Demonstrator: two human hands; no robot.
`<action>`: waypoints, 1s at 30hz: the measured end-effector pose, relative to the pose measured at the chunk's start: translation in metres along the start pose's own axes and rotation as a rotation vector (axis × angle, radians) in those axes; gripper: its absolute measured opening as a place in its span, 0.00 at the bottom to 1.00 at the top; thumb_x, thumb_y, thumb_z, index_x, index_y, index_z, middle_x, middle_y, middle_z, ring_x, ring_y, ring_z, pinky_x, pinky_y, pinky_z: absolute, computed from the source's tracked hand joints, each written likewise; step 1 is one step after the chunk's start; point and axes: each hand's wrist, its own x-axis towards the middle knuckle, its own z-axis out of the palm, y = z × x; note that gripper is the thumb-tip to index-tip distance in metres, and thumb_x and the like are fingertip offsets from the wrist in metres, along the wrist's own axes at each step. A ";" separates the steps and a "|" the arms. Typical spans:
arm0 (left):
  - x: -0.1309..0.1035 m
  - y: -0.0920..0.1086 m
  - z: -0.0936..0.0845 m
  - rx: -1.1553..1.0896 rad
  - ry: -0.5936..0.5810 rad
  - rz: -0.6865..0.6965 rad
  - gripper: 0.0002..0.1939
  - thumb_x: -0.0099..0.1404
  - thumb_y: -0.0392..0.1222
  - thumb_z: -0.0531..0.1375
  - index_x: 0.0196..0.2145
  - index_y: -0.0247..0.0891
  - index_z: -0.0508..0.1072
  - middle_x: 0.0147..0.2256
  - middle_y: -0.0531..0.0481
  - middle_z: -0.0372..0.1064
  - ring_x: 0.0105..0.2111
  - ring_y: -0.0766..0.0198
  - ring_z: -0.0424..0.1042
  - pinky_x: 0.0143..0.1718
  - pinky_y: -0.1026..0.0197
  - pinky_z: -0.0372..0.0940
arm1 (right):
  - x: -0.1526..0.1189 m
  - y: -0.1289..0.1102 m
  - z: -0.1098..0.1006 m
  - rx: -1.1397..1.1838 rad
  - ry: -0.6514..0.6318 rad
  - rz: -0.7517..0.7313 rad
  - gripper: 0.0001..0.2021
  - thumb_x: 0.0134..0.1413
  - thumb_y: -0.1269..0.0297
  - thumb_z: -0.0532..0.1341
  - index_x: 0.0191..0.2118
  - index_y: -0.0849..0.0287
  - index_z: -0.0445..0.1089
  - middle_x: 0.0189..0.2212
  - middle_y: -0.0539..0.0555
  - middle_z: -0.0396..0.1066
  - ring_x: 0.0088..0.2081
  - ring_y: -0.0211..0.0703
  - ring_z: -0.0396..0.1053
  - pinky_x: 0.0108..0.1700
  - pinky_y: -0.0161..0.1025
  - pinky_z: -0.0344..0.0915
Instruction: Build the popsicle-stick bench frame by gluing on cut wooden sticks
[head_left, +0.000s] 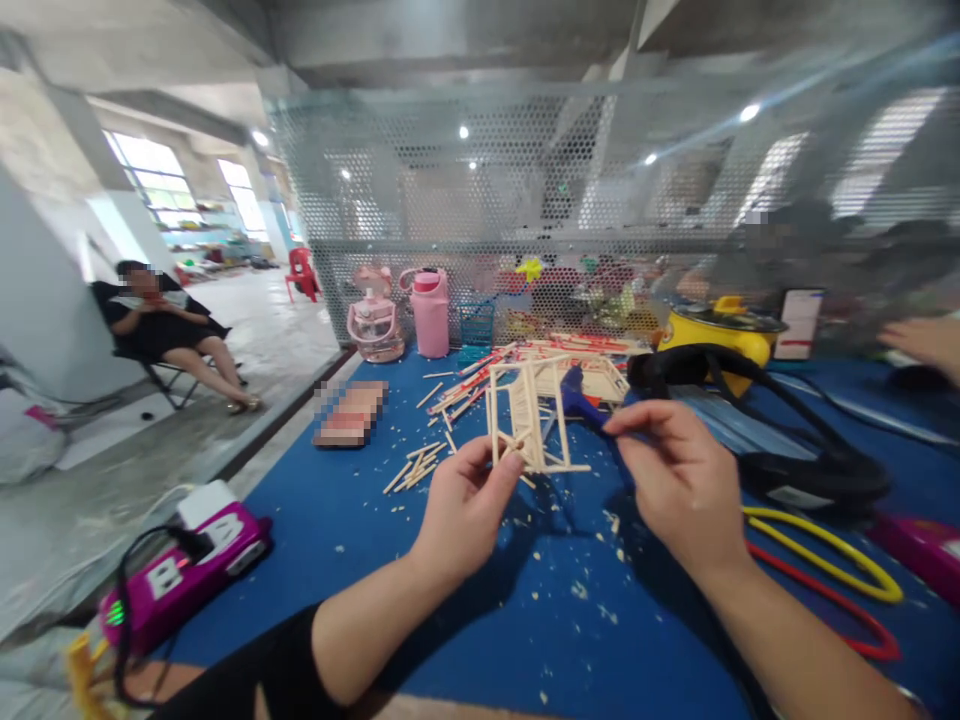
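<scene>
My left hand (pixel 474 505) is closed, with thumb and fingers pinching the lower left part of a small frame of thin wooden sticks (pixel 525 410). The frame is held up over the blue table, with open sides and long sticks at its corners. My right hand (pixel 679 480) is to the right of the frame, thumb and forefinger pressed together. Whatever lies between those fingertips is too small or blurred to make out. Just beyond them is a blue tool (pixel 576 395) whose kind I cannot tell. Short cut sticks (pixel 416 467) lie left of the frame.
Red-marked sticks (pixel 480 375) are heaped behind. A pink bottle (pixel 430 315), a yellow pot (pixel 712 335) and a black strap (pixel 847 490) stand or lie around. A purple power strip (pixel 184 580) sits at the left edge. A seated person (pixel 169 325) is beyond; another person's hand (pixel 926 345) shows right.
</scene>
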 end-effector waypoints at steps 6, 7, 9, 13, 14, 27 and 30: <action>0.000 0.002 0.000 -0.052 -0.067 0.006 0.13 0.63 0.48 0.59 0.38 0.35 0.74 0.36 0.47 0.75 0.38 0.60 0.72 0.44 0.60 0.65 | -0.004 -0.008 0.013 0.074 -0.262 0.063 0.12 0.59 0.58 0.57 0.45 0.55 0.67 0.39 0.54 0.72 0.37 0.43 0.71 0.40 0.38 0.67; 0.000 0.002 0.000 -0.062 -0.073 0.003 0.14 0.62 0.48 0.60 0.38 0.35 0.74 0.36 0.47 0.75 0.39 0.60 0.72 0.44 0.60 0.65 | -0.005 -0.009 0.015 0.060 -0.254 0.090 0.12 0.57 0.57 0.58 0.44 0.55 0.67 0.38 0.53 0.73 0.36 0.42 0.71 0.39 0.37 0.67; 0.001 0.002 0.000 -0.078 -0.083 -0.013 0.14 0.62 0.49 0.60 0.38 0.35 0.74 0.35 0.47 0.74 0.39 0.59 0.72 0.44 0.60 0.65 | -0.006 -0.010 0.018 0.070 -0.233 0.163 0.11 0.55 0.56 0.61 0.41 0.56 0.69 0.33 0.52 0.73 0.32 0.42 0.70 0.36 0.36 0.67; 0.000 0.004 -0.002 -0.076 -0.087 -0.045 0.14 0.62 0.47 0.61 0.39 0.34 0.73 0.36 0.46 0.73 0.37 0.62 0.71 0.41 0.61 0.66 | -0.005 -0.015 0.019 0.151 -0.277 0.300 0.12 0.53 0.53 0.61 0.34 0.58 0.69 0.25 0.50 0.71 0.27 0.39 0.66 0.29 0.34 0.65; 0.000 0.005 -0.003 -0.072 -0.074 -0.058 0.14 0.61 0.47 0.61 0.40 0.34 0.72 0.37 0.46 0.73 0.37 0.63 0.71 0.39 0.62 0.66 | -0.006 -0.017 0.019 0.155 -0.280 0.310 0.12 0.53 0.54 0.61 0.32 0.58 0.69 0.25 0.50 0.70 0.26 0.39 0.66 0.29 0.34 0.64; -0.002 0.018 -0.011 -0.061 0.001 -0.121 0.26 0.59 0.39 0.62 0.53 0.41 0.56 0.35 0.52 0.69 0.34 0.67 0.69 0.35 0.63 0.63 | -0.014 -0.022 0.022 0.210 -0.376 0.241 0.09 0.59 0.60 0.56 0.32 0.59 0.66 0.26 0.49 0.68 0.28 0.36 0.64 0.32 0.34 0.61; -0.003 0.018 -0.008 -0.140 0.012 -0.132 0.27 0.58 0.36 0.63 0.52 0.41 0.56 0.31 0.55 0.68 0.30 0.69 0.69 0.33 0.65 0.63 | -0.017 -0.022 0.022 0.180 -0.396 0.196 0.08 0.59 0.62 0.56 0.32 0.59 0.66 0.27 0.49 0.68 0.29 0.36 0.63 0.33 0.34 0.61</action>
